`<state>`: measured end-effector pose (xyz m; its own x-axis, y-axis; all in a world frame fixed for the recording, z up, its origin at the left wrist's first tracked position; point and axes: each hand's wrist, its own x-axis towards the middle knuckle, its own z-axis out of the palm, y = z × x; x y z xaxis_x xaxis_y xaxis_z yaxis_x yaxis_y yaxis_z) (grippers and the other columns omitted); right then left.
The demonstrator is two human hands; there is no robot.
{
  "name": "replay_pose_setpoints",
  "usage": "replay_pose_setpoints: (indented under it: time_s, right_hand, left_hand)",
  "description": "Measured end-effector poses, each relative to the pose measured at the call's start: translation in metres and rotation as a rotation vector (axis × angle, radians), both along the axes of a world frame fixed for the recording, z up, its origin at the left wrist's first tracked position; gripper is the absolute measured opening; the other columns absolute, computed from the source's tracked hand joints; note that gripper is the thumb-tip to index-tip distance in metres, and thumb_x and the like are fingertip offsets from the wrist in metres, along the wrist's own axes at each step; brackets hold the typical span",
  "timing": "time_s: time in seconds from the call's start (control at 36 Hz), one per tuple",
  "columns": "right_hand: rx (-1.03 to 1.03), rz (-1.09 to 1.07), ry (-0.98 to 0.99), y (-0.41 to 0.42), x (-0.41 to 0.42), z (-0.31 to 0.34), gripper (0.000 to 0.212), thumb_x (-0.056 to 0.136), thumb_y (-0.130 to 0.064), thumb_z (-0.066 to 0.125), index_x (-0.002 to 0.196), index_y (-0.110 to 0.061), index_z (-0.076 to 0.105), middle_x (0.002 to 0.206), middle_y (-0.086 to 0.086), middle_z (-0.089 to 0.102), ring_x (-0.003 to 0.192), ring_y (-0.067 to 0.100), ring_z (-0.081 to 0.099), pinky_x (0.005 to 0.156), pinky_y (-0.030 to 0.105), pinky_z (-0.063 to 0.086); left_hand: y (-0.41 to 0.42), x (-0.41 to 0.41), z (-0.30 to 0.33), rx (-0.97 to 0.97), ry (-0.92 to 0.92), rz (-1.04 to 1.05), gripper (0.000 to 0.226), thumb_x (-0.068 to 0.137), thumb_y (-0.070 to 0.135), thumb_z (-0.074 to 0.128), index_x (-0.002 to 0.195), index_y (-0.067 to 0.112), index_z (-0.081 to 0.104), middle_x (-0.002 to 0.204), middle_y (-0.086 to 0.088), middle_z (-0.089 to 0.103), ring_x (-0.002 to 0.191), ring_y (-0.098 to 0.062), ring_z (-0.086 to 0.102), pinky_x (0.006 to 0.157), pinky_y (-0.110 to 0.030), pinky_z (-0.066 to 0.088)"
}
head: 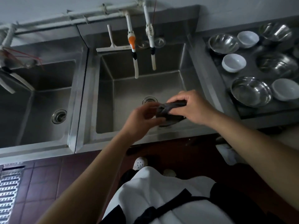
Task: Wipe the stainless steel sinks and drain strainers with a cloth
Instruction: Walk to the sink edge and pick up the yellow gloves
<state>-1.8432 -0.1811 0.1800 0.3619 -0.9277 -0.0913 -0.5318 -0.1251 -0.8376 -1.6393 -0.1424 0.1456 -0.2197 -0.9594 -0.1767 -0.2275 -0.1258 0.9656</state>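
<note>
Head view: a person stands at two steel basins, both arms reaching up the middle of the frame.
Clothing: a white and black apron (155, 191) fills the bottom centre, with a white shoe (140, 162) on dark red floor tiles (48, 178) above it.
Floor drain: a metal grate (9, 188) sits at the lower left edge.
Left hand (139, 122): fingers curled and blurred, closing on the left end of the cloth at frame centre.
Right hand (192, 107): thumb and fingers pinch the cloth's upper edge, the palm cupped over its right side.
Cloth (168, 110): a dark grey bunched rag held between both hands, over the front right part of the right sink and clear of its floor.
Right sink (129, 88): a deep steel basin, centre of frame; its drain strainer (149, 100) shows just left of the cloth.
Left sink (40, 101): at the left of frame, with its own strainer (59, 116) in the basin floor.
Counter (246, 113): right of frame, holding steel bowls (250, 91) and white bowls (233, 63).
Back ledge: a white squeegee (111, 46) lies on the rim, beside two round metal strainers (159, 42).
Taps: white pipes (113, 8) run along the wall, top of frame; two spouts (135, 65) hang over the right sink, one with an orange handle (131, 40).
</note>
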Motion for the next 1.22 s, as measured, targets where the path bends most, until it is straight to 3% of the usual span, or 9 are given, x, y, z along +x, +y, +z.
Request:
replay_pose_setpoints:
  time_s: [0.19,0.31,0.47,0.58,0.67,0.75,0.83,0.94,1.22]
  right_hand:
    - [0.260,-0.198,-0.226,0.034,-0.081,-0.025,0.042,0.074,-0.014,0.085,0.111,-0.030,0.071,0.105,-0.002,0.073,0.099,0.011,0.069,0.091,0.027,0.055]
    - [0.432,-0.321,-0.334,0.059,-0.111,-0.050,0.040,0.080,0.001,0.075,0.115,-0.017,0.069,0.107,0.019,0.071,0.100,0.034,0.069,0.089,0.063,0.053]
    - [0.430,-0.499,-0.383,0.054,-0.140,-0.068,0.028,0.082,-0.001,0.073,0.101,-0.021,0.072,0.098,0.009,0.074,0.093,0.023,0.071,0.084,0.035,0.057]
    - [0.407,-0.485,-0.195,0.017,-0.149,-0.095,0.028,0.085,-0.005,0.072,0.111,-0.014,0.070,0.104,0.017,0.072,0.097,0.028,0.070,0.083,0.039,0.059]
    - [0.323,-0.497,-0.021,-0.007,-0.147,-0.126,0.041,0.085,-0.008,0.072,0.125,-0.016,0.064,0.122,0.011,0.067,0.115,0.026,0.063,0.100,0.039,0.051]
    - [0.319,-0.284,0.265,-0.019,-0.142,-0.161,0.082,0.085,-0.044,0.072,0.154,-0.036,0.027,0.162,0.000,0.028,0.148,0.024,0.026,0.117,0.044,0.029]
    - [0.294,-0.095,0.632,-0.014,-0.130,-0.189,0.076,0.084,-0.073,0.039,0.152,-0.048,0.018,0.167,-0.002,0.006,0.152,0.033,0.002,0.118,0.057,0.009]
    - [0.239,-0.079,0.694,-0.004,-0.124,-0.199,0.069,0.086,-0.072,0.018,0.151,-0.052,0.011,0.167,-0.005,-0.004,0.152,0.033,-0.008,0.117,0.058,0.002]
    - [0.267,0.028,0.742,-0.035,-0.085,-0.141,0.073,0.090,-0.076,0.031,0.153,-0.048,0.011,0.167,-0.008,-0.005,0.153,0.032,0.002,0.116,0.062,0.015]
  left_hand:
    - [0.003,-0.056,-0.006,0.045,-0.015,-0.009,0.032,0.088,0.003,0.068,0.097,0.033,0.067,0.088,0.005,0.073,0.084,-0.014,0.071,0.080,-0.035,0.059]
    - [0.007,-0.081,-0.020,0.254,0.086,-0.030,0.027,0.091,0.000,0.065,0.097,0.027,0.065,0.087,0.002,0.073,0.082,-0.014,0.071,0.073,-0.037,0.060]
    - [-0.003,-0.120,-0.035,0.508,0.188,-0.029,0.014,0.094,0.006,0.062,0.107,0.010,0.062,0.086,-0.009,0.067,0.074,-0.019,0.069,0.067,-0.038,0.060]
    - [-0.029,-0.144,-0.054,0.568,0.122,0.074,0.021,0.094,0.004,0.061,0.115,0.006,0.058,0.085,-0.011,0.065,0.067,-0.020,0.068,0.060,-0.036,0.062]
    - [-0.049,-0.157,-0.081,0.537,-0.007,0.099,0.043,0.096,0.004,0.059,0.136,0.010,0.047,0.115,-0.019,0.063,0.087,-0.025,0.066,0.072,-0.036,0.059]
    - [-0.054,-0.155,-0.114,0.327,-0.551,-0.233,0.084,0.093,0.039,0.063,0.156,0.038,0.006,0.163,-0.012,0.018,0.144,-0.035,0.028,0.115,-0.051,0.030]
    - [-0.040,-0.146,-0.138,0.145,-0.917,-0.508,0.082,0.088,0.070,0.044,0.152,0.049,-0.004,0.166,0.002,-0.004,0.152,-0.032,-0.004,0.120,-0.053,0.003]
    - [-0.021,-0.121,-0.146,0.119,-0.954,-0.453,0.073,0.090,0.074,0.029,0.151,0.052,-0.005,0.166,0.002,-0.003,0.152,-0.030,-0.005,0.119,-0.052,0.000]
    - [0.001,-0.009,-0.099,0.199,-0.853,-0.137,0.071,0.090,0.072,0.035,0.148,0.059,-0.004,0.166,0.008,-0.006,0.152,-0.024,-0.008,0.121,-0.049,-0.002]
